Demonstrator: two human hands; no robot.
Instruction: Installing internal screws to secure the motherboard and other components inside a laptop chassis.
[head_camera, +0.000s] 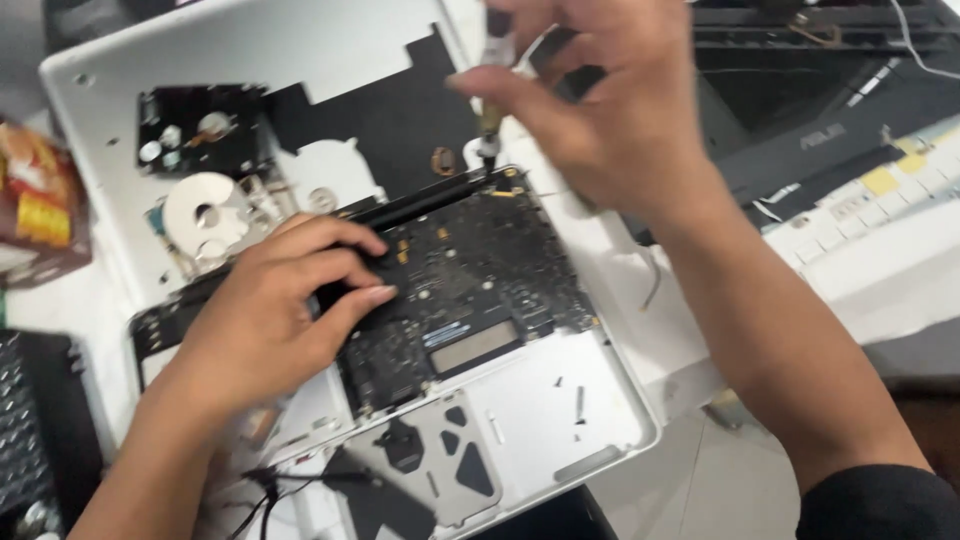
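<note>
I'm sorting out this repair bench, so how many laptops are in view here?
2. The opened white laptop lies in the middle under both hands, its circuit board exposed. A dark laptop sits at the upper right. More may lie outside the frame.

Two bare hands at work: left hand (265, 315), right hand (600, 95). One opened silver laptop shell (560, 410), one dark circuit board (470, 290) inside it, one blurred screwdriver (492, 110), and apparently one second black laptop (830, 130) behind.

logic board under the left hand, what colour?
Black logic board, small gold and silver parts on it; left hand rests on it. Head view.
</note>
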